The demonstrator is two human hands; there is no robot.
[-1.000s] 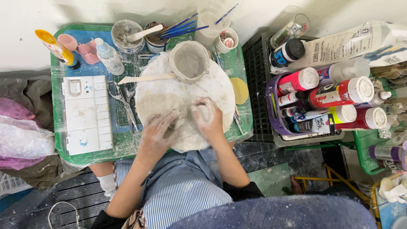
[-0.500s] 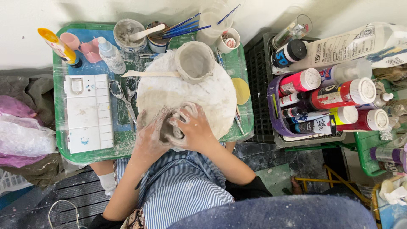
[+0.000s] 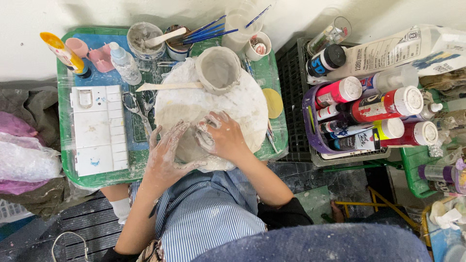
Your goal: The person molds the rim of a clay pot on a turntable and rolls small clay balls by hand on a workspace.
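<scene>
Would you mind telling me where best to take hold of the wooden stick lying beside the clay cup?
Probably at the wooden stick's bare left end, from above: it lies flat, and its right end meets the clay cup, while scissors lie just below.

Clay pot (image 3: 218,69) behind hands — palette (image 3: 98,130) left.

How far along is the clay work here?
Done: one clay pot stands formed at the board's far edge. In hand: the left hand and right hand press a clay lump between them. Left: that lump has no clear shape yet.
</scene>
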